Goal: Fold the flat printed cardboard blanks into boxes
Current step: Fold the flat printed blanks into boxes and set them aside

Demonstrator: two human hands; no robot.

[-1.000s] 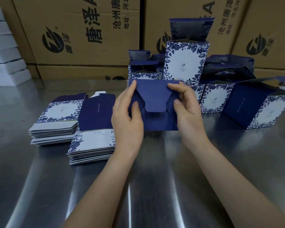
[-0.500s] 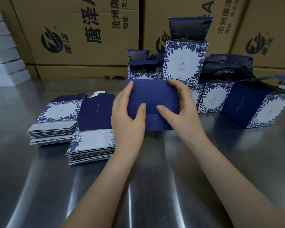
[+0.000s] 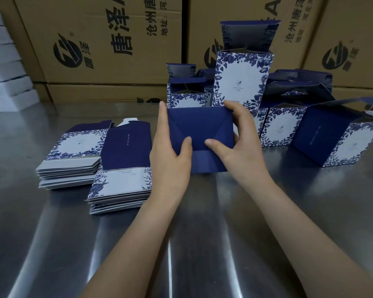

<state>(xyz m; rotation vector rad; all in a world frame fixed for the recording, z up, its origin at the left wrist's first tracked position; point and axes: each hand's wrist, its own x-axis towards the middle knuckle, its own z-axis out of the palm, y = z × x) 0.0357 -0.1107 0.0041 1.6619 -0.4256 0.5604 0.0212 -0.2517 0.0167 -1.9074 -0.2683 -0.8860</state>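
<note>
Both hands hold a dark blue box point(image 3: 200, 125) at the middle of the tabletop point(image 3: 52, 244), its folded end flaps facing the camera; whether it rests on the surface I cannot tell. The left hand point(image 3: 170, 155) lays its fingers point(image 3: 163, 121) straight up the box's left side, thumb pressing the flaps. The right hand point(image 3: 241, 147) curls round the right edge, thumb pressing alongside. Two stacks of flat blanks point(image 3: 121, 186) lie to the left. Folded boxes point(image 3: 243, 80) stand behind, before brown cartons point(image 3: 108, 39).
</note>
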